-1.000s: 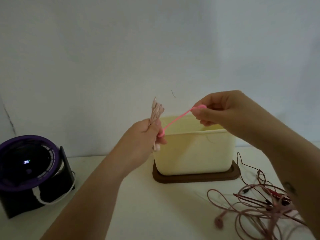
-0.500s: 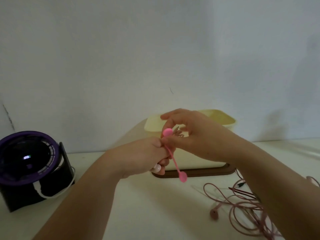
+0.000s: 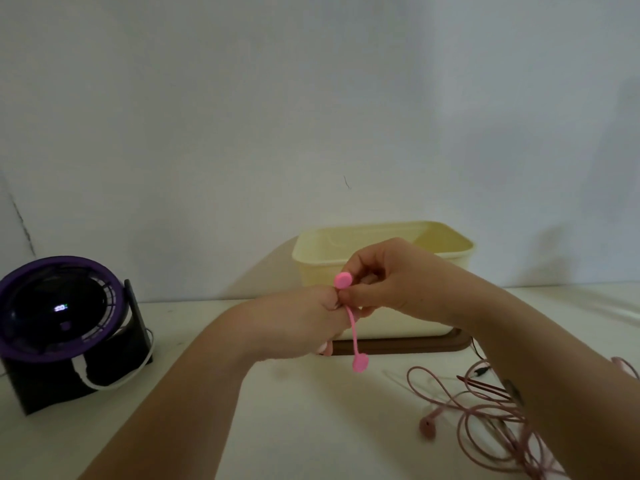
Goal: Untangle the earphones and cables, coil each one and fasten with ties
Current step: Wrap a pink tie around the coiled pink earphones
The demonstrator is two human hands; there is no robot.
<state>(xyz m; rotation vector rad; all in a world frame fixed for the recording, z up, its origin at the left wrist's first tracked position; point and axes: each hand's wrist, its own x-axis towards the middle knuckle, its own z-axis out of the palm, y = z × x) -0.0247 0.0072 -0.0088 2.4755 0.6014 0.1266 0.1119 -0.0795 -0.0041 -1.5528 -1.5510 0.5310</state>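
Observation:
My left hand (image 3: 298,323) is closed around a coiled pale cable, which its fingers almost wholly hide. My right hand (image 3: 391,282) pinches a pink silicone tie (image 3: 351,323) just below its upper round end, right against my left fist. The tie's other round end hangs free below both hands. A tangle of pink earphones and cables (image 3: 491,420) lies on the table at the lower right, partly under my right forearm, with one earbud (image 3: 427,427) sticking out to the left.
A cream open box (image 3: 446,244) on a brown base stands behind my hands against the white wall. A purple and black desk fan (image 3: 59,323) with a white cable sits at the left. The table top is white.
Both hands came down from in front of the wall to in front of the box. The tie, first stretched taut between them, now hangs slack with one end dangling. My hands have closed together.

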